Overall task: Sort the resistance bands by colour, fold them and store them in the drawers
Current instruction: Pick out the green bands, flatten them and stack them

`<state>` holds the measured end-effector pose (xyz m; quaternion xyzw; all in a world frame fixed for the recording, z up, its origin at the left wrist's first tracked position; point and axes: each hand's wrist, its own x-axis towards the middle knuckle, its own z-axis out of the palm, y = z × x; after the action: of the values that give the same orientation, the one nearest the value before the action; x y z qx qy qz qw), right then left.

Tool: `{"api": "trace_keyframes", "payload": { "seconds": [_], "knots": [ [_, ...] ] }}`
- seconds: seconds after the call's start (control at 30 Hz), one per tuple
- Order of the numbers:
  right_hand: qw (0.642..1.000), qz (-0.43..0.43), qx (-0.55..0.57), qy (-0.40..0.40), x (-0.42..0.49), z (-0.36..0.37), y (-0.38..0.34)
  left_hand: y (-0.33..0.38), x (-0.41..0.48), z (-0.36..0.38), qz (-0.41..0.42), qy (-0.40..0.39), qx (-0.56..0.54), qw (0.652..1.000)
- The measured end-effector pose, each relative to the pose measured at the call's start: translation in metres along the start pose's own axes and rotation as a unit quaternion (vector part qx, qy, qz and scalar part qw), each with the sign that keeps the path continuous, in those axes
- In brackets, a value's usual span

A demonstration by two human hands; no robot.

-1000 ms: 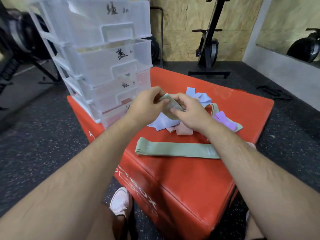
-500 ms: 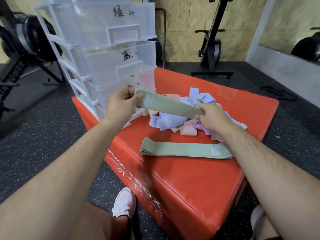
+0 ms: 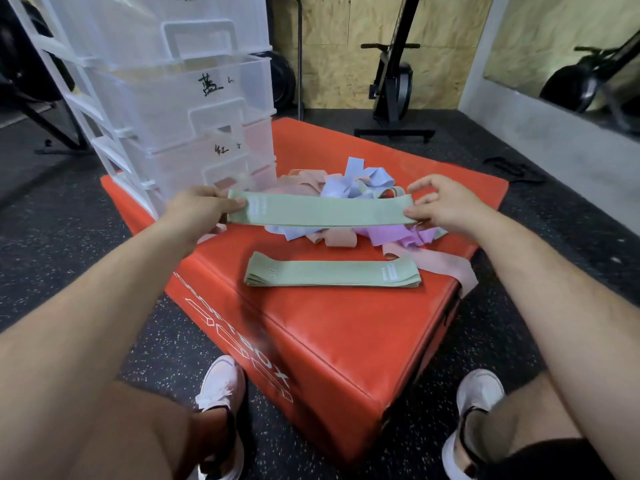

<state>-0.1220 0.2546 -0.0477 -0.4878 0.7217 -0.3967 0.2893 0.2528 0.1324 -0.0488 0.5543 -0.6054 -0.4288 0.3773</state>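
Note:
A green resistance band (image 3: 322, 211) is stretched flat and level above the red box. My left hand (image 3: 199, 211) pinches its left end and my right hand (image 3: 440, 206) pinches its right end. Below it a stack of flat green bands (image 3: 332, 273) lies on the red box (image 3: 311, 327). Behind the held band sits a tangled pile of pink, blue and purple bands (image 3: 349, 188). The clear plastic drawer unit (image 3: 180, 98) stands on the box's back left corner, its drawers pushed in and labelled by hand.
A pink band (image 3: 446, 265) trails over the box's right edge. My two shoes (image 3: 221, 386) rest on the speckled black floor in front of the box. Gym equipment (image 3: 394, 84) stands by the plywood wall behind.
The green band went from bunched between both hands to pulled out flat and level. My hands moved apart and a little toward me, above the green stack.

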Motion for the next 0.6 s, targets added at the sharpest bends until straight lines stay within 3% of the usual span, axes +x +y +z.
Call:
{"api": "trace_keyframes", "payload": {
  "seconds": [0.17, 0.37, 0.6],
  "knots": [
    [0.997, 0.025, -0.06, -0.045, -0.026, -0.002, 0.015, -0.018, -0.018, 0.015, -0.017, -0.029, 0.075, 0.997],
    [0.982, 0.007, -0.181, -0.053, -0.041, 0.015, 0.031, -0.04, -0.026, 0.031, -0.031, -0.026, 0.126, 0.991],
    [0.967, 0.01, -0.247, -0.056, -0.041, 0.022, 0.043, -0.059, -0.028, 0.04, -0.013, -0.026, 0.223, 0.974]
  ]
}}
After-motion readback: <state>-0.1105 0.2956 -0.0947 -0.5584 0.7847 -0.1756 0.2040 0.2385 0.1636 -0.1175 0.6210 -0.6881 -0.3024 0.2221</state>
